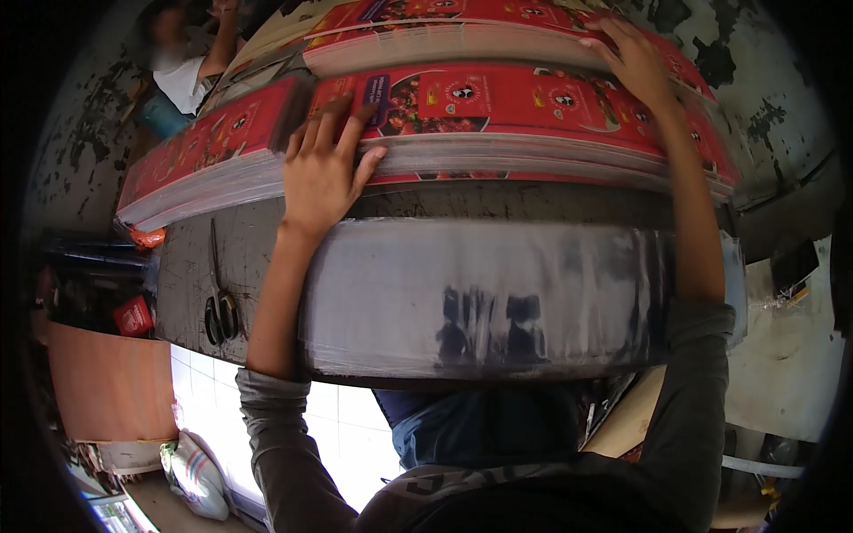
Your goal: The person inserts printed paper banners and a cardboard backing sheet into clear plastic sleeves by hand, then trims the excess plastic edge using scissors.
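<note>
My left hand rests at the left end of a stack of red printed sheets, its fingers spread over the top and the thumb apart. Farther back and to the right, my right hand reaches over the front stack, with its fingers stretched out at the right part of a rear stack of red sheets. Both hands look open. Between my forearms, close to my body, lies a pile of clear, glossy plastic sheets. Black-handled scissors lie left of my left forearm.
Another red stack stands at the left of the dark, scratched table. A person is at the far left behind it. Below the table's left side are a brown panel and a white sack.
</note>
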Available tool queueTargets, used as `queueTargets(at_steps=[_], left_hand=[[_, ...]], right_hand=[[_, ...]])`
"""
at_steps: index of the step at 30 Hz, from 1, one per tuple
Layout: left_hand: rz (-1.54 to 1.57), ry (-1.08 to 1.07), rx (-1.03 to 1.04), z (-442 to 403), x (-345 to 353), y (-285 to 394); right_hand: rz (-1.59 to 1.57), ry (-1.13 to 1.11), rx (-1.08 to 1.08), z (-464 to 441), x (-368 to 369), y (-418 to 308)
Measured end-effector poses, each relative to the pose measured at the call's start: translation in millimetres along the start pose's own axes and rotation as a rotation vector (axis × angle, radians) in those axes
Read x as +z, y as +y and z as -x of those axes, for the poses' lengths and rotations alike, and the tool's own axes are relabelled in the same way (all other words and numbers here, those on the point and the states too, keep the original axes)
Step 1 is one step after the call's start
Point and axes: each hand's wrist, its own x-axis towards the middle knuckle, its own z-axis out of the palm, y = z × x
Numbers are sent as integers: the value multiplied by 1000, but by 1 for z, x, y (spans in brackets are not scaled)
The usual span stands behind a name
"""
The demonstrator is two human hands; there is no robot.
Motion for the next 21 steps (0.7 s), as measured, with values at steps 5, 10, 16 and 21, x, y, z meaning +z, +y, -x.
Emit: queueTargets(at_steps=[5,10,16,21], left_hand=[[12,2,-1,0,0,0],[-34,64,39,0,4,-2],[-12,39,20,1,2,0],[20,-25,-6,1,1,0]], right_hand=[[93,126,-85,3,5,15],[182,56,-68,5,0,2],[134,250,-200,2,3,6],[36,361,-199,-1,-1,-9]])
